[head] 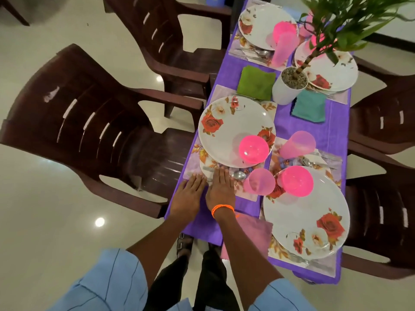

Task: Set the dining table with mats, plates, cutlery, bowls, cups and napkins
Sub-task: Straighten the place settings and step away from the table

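both hands, left hand (190,189) and right hand (221,187), lie flat, side by side, probably smoothing the floral mat (244,194) under the cutlery (238,175) at their fingertips.

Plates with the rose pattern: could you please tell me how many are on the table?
4. Near left plate, ahead of the hands; near right plate; far left plate; far right plate, partly behind the plant. Others may be hidden.

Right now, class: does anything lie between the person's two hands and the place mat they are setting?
Nothing visible does. The left hand and right hand rest flat, fingers straight, on the near edge of the place mat; the right fingertips reach the cutlery beside the spoon.
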